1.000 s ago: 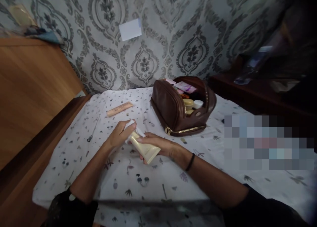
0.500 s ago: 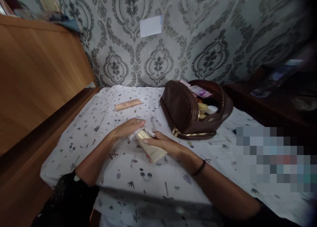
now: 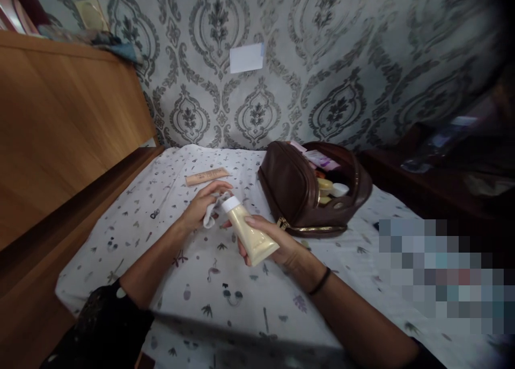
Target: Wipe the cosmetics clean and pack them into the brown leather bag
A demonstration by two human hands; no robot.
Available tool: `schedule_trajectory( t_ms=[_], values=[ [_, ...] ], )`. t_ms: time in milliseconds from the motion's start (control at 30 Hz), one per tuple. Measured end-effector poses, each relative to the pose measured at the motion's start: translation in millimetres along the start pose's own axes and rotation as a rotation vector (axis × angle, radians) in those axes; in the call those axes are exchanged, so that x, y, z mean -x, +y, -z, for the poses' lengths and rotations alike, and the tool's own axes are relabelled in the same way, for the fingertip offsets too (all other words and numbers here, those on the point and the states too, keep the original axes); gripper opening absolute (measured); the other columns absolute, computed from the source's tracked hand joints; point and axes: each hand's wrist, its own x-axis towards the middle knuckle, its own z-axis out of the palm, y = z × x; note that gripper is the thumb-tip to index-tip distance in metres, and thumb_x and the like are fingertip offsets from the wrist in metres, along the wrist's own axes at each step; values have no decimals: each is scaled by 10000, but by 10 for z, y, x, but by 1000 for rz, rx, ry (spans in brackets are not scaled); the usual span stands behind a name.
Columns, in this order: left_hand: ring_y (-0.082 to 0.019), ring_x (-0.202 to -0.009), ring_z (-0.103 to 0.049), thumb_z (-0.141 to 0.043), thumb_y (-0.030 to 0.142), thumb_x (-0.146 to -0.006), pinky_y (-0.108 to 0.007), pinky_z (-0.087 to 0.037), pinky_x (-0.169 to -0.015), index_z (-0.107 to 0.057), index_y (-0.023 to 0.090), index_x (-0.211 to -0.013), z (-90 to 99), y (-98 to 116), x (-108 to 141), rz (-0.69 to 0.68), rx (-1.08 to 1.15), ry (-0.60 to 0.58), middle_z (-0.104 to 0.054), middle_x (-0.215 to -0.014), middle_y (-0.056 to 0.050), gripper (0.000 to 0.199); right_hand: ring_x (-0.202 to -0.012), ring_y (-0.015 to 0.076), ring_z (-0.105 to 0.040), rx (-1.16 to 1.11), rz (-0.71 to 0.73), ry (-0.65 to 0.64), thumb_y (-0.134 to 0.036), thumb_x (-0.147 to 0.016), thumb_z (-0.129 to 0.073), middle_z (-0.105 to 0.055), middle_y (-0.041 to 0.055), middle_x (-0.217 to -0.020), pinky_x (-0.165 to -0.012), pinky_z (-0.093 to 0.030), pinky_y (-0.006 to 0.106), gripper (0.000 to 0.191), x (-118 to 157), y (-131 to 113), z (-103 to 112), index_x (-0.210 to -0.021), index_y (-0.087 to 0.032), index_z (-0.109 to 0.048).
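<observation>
A pale yellow squeeze tube (image 3: 253,236) with a white cap lies tilted in my right hand (image 3: 277,239), its cap pointing up and left. The fingers wrap round the tube's body, with the thumb on top. My left hand (image 3: 203,204) is just left of the cap, its fingers curled on a crumpled white cloth or wipe (image 3: 210,212). The cloth hangs down close beside the cap; whether it touches the cap I cannot tell. A peach-coloured tube (image 3: 207,176) rests on the patterned sheet beyond my left hand.
A brown bag (image 3: 314,189) stands unzipped at the right, with several small containers and packets inside. A wooden panel (image 3: 72,90) borders the left. The patterned white sheet (image 3: 193,310) reaches back to the wallpapered wall. A clear bottle (image 3: 438,141) lies on a dark surface at right.
My left hand has drawn the white cloth off the cap end, leftward, uncovering the white cap. My right hand keeps its hold on the tube. The camera view has tilted slightly up.
</observation>
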Motion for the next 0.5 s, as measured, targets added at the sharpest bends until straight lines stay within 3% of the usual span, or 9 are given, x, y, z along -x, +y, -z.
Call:
schedule_trajectory(
  t_ms=[67, 233, 500],
  values=[
    [-99, -598, -525, -580, 208, -663, -192, -377, -464, -653, 211, -1078, 3, 26, 42, -25, -4, -115, -635, -954, -14, 421, -472, 150, -614, -30, -23, 20, -593, -784, -616, -670, 41, -590, -460, -475, 236, 644, -17, 5, 34, -1191, -95, -584],
    [-121, -589, -558, -679, 392, -751, -221, -429, -541, -610, 166, -1208, -23, 93, 123, 23, 54, -264, -618, -767, -16, 515, -472, 152, -614, -59, -31, 15, -602, -780, -612, -668, 39, -588, -460, -479, 235, 611, -21, 4, 68, -1147, -113, -599],
    [-101, -470, -524, -729, 612, -717, -217, -437, -481, -573, 156, -824, -17, -33, 39, 11, -19, -224, -563, -587, 28, 494, -485, 158, -615, 66, 17, 37, -581, -728, -693, -664, 32, -587, -465, -500, 250, 553, -4, -31, -38, -1044, -133, -616]
  ],
)
